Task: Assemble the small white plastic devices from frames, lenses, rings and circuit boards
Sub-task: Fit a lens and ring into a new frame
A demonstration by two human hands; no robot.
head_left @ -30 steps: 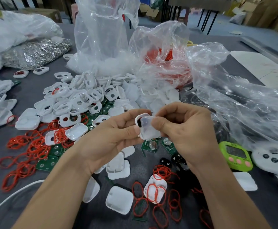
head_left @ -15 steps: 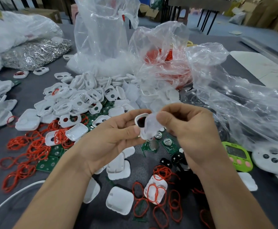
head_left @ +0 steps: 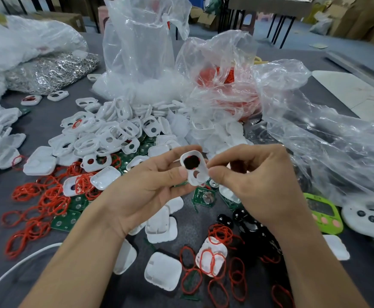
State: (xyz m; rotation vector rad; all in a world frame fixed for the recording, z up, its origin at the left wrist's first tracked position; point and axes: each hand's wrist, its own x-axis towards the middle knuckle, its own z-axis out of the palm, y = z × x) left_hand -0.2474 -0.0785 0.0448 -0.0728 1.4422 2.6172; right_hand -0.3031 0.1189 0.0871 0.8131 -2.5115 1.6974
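Note:
My left hand (head_left: pixel 146 187) holds a small white frame (head_left: pixel 194 170) between thumb and fingers, above the table's middle. A black lens with a red ring edge fills its larger opening; the smaller hole below is empty. My right hand (head_left: pixel 257 185) pinches the frame's right edge with thumb and forefinger. Behind lies a heap of white frames (head_left: pixel 110 134). Red rings (head_left: pixel 39 198) are scattered at left and at the front. Green circuit boards (head_left: pixel 205 196) lie just under my hands. Black lenses (head_left: pixel 241 221) sit near my right wrist. White covers (head_left: pixel 162 271) lie in front.
Clear plastic bags (head_left: pixel 141 52) stand at the back, one with red rings (head_left: pixel 221 85), another spread at right (head_left: pixel 328 138). A silver bag of metal parts (head_left: pixel 52 70) lies back left. A green timer (head_left: pixel 321 212) and a white controller (head_left: pixel 368 216) sit at right. A white cable (head_left: pixel 21 265) runs front left.
The translucent cover that my right hand held over the frame is gone from it; the frame's face with the black lens now shows. Both hands stay in place.

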